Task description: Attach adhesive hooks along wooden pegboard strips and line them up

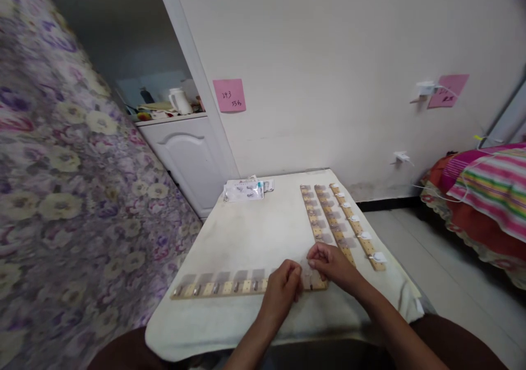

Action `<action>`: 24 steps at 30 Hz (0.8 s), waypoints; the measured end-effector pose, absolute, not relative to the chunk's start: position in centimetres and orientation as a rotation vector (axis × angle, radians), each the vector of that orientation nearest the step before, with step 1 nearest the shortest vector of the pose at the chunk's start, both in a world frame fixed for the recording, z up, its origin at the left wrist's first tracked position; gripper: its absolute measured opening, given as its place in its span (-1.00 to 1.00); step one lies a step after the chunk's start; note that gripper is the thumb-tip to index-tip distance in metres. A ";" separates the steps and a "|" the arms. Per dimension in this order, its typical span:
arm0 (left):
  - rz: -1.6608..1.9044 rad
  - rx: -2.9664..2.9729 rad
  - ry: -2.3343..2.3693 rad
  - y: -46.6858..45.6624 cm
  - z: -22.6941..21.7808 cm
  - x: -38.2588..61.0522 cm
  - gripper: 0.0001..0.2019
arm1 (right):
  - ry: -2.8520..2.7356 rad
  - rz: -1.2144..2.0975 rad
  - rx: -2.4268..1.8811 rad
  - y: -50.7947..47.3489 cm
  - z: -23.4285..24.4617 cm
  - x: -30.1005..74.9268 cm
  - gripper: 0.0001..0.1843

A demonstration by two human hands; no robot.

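Note:
A wooden strip (225, 288) lies crosswise near the front of the table, with small metal pieces and thin see-through flaps along it. Over its right part, my left hand (282, 283) is closed, thumb against the curled fingers. Just to the right, my right hand (332, 262) pinches with thumb and forefinger. Between the two hands a see-through flap (306, 274) shows above the strip, close to the right fingertips. What either hand holds is too small or hidden to name.
Three more wooden strips lie lengthwise on the right, the outermost strip (364, 241) bearing white tags. Flat printed packets (245, 190) rest at the table's back left. A white cloth (246, 233) covers the table. A floral curtain (61, 194) hangs left; a bed (485, 205) stands right.

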State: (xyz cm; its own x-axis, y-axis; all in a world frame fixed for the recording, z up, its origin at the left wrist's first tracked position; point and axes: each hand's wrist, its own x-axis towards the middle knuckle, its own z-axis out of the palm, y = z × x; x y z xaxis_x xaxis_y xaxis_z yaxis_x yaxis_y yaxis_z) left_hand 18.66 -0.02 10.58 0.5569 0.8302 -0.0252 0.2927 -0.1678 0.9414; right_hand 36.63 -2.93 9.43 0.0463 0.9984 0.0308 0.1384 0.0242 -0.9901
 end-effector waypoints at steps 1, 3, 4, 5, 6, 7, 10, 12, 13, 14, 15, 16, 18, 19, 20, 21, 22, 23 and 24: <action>0.630 1.751 0.965 -0.3 10.3 18.2 -0.77 | -1.314 1.039 -1.360 -2.9 9.2 36.8 -0.91; 0.594 1.818 1.008 -1.2 9.5 17.4 -0.79 | -1.381 0.912 -1.472 -2.8 8.7 37.2 -0.95; 0.563 1.853 1.020 -1.8 9.0 17.1 -0.81 | -1.419 0.852 -1.524 -2.8 8.6 37.2 -0.95; 0.531 1.887 1.019 -2.5 8.5 16.8 -0.82 | -1.458 0.803 -1.570 -2.8 8.4 37.2 -0.93; 0.505 1.920 1.010 -3.1 8.1 16.7 -0.84 | -1.495 0.766 -1.612 -2.8 8.3 37.2 -0.92; 0.484 1.954 1.000 -3.8 7.6 16.6 -0.85 | -1.528 0.737 -1.650 -2.8 8.2 37.1 -0.91; 0.424 2.050 0.983 -5.2 6.5 16.6 -0.84 | -1.603 0.670 -1.747 -2.8 7.8 36.7 -0.88; 0.379 2.108 0.979 -5.7 6.0 16.7 -0.82 | -1.628 0.623 -1.804 -2.8 7.5 36.4 -0.88; 0.366 2.132 0.976 -5.8 5.8 16.8 -0.80 | -1.636 0.599 -1.832 -2.8 7.4 36.3 -0.88; 0.359 2.149 0.972 -5.8 5.7 16.8 -0.79 | -1.646 0.573 -1.859 -2.8 7.2 36.1 -0.88; 0.355 2.161 0.970 -5.8 5.6 16.8 -0.77 | -1.658 0.546 -1.884 -2.8 7.1 36.0 -0.89; 0.352 2.170 0.971 -5.7 5.5 16.8 -0.74 | -1.670 0.522 -1.908 -2.7 7.0 36.0 -0.89; 0.340 2.192 0.971 -5.7 5.3 16.8 -0.69 | -1.695 0.486 -1.954 -2.7 6.9 35.8 -0.89; 0.332 2.206 0.972 -5.6 5.2 16.8 -0.67 | -1.705 0.473 -1.973 -2.7 6.8 35.8 -0.89; 0.326 2.221 0.973 -5.6 5.2 16.8 -0.65 | -1.713 0.460 -1.992 -2.7 6.8 35.8 -0.88; 0.327 2.235 0.976 -5.6 5.1 16.8 -0.63 | -1.719 0.447 -2.011 -2.7 6.8 35.8 -0.88; 0.332 2.248 0.982 -5.6 5.1 16.8 -0.62 | -1.728 0.432 -2.028 -2.7 6.7 35.8 -0.87; 0.340 2.258 0.986 -5.6 5.1 16.7 -0.60 | -1.739 0.417 -2.045 -2.7 6.7 35.8 -0.87; 0.347 2.263 0.989 -5.6 5.1 16.7 -0.58 | -1.752 0.402 -2.061 -2.7 6.6 35.8 -0.87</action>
